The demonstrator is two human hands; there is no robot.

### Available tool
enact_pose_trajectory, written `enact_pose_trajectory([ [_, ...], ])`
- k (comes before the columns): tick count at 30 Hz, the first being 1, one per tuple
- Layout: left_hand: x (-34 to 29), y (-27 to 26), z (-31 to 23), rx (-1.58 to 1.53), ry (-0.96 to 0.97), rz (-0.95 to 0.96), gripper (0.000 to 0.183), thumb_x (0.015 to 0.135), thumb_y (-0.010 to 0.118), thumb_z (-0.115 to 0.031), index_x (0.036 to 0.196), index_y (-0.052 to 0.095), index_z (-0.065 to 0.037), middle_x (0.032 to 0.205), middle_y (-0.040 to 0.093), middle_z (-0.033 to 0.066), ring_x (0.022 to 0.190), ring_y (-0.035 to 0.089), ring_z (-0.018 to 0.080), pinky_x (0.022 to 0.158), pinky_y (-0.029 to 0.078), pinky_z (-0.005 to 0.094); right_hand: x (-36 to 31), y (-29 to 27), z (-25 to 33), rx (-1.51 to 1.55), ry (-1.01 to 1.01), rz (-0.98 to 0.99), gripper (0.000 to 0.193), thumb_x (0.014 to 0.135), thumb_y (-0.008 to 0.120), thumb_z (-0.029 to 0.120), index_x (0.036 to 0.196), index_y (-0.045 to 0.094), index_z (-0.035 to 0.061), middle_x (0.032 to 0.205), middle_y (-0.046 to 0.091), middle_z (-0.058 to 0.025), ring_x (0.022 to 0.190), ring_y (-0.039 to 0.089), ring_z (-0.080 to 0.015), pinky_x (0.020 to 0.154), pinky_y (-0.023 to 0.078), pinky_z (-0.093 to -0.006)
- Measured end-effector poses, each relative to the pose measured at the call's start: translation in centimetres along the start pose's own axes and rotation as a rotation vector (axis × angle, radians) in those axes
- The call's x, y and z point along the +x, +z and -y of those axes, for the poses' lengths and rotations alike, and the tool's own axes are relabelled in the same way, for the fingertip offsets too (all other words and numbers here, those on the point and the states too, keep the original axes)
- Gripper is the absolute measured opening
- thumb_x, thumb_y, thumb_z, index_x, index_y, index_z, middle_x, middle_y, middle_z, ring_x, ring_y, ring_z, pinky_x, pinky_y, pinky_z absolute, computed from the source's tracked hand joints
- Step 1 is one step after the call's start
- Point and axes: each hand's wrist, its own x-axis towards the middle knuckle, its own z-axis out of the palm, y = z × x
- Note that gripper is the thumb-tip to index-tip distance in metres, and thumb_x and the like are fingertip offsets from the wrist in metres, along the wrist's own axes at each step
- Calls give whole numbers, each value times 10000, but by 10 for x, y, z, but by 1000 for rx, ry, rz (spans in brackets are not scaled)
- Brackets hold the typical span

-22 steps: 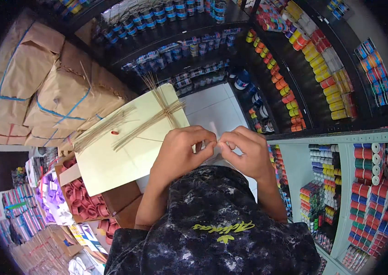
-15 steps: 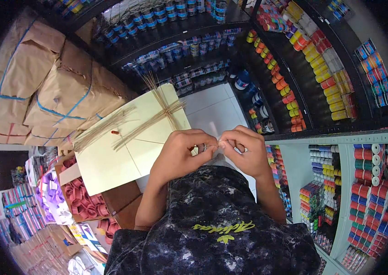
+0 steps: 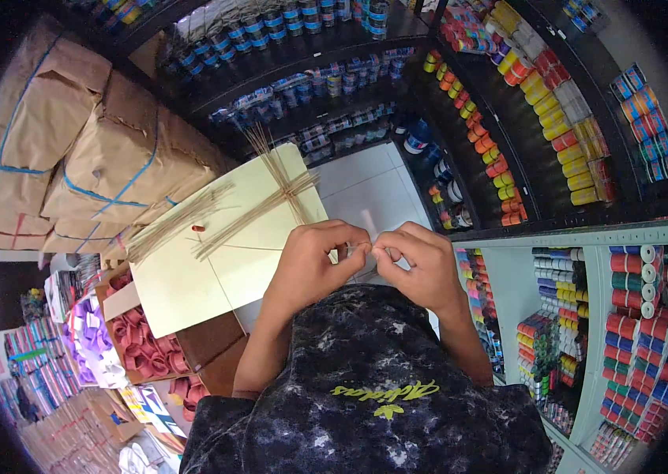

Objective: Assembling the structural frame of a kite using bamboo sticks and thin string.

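Note:
My left hand (image 3: 320, 262) and my right hand (image 3: 419, 264) meet in front of my chest, thumbs and forefingers pinched nearly tip to tip. Both seem to grip a thin tan stick (image 3: 255, 248), whose long end runs out leftward past my left hand over a pale yellow board (image 3: 192, 296). The bit between my fingertips is mostly hidden. On the board, bundles of similar thin sticks (image 3: 251, 219) lie crossed, one over the other. More loose sticks (image 3: 176, 224) spread at its left edge, and a small red-brown piece (image 3: 198, 228) rests between.
Brown paper parcels (image 3: 113, 150) tied with blue strap are stacked at the left. Below the board sits a cardboard box (image 3: 212, 347) with red ribbon rolls (image 3: 140, 340). Dark shelves (image 3: 476, 189) of coloured spools stand ahead and right; a pale green shelf (image 3: 587, 237) stands nearer.
Both hands have shifted very slightly left and stay pinched together. The long end of the thin stick has dipped a little over the board.

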Motion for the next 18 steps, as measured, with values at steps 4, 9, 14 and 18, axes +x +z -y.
enact_pose_trajectory([
  [4, 1, -1, -1, 21, 60, 89, 128, 832, 722, -99, 925, 746, -14, 783, 702, 97, 635, 617, 144, 553, 457, 266, 5, -6, 2, 25, 42, 59, 81, 832, 733, 74, 899, 695, 50, 742, 591, -66, 617, 622, -187, 550, 480, -323],
  [9, -2, -6, -5, -69, 67, 89, 130, 837, 733, -113, 922, 746, -16, 760, 695, 74, 613, 597, 116, 526, 432, 253, 1, -6, -6, 153, 128, 104, 84, 858, 728, 74, 922, 699, 27, 746, 575, -44, 588, 540, -120, 535, 425, -272],
  [14, -4, -5, -3, -151, -18, 55, 118, 862, 728, -113, 920, 746, -12, 760, 693, 37, 634, 574, 62, 530, 410, 223, -5, 6, -11, 313, 182, 22, 80, 874, 711, 65, 928, 696, 7, 740, 560, -10, 609, 492, -76, 540, 388, -252],
  [18, -5, -3, 1, -244, -60, 3, 86, 880, 720, -77, 916, 741, -1, 790, 694, 15, 682, 570, 39, 559, 417, 207, -8, 15, -15, 340, 244, 34, 89, 871, 704, 59, 932, 687, -3, 796, 591, -32, 696, 551, -108, 617, 440, -261],
])
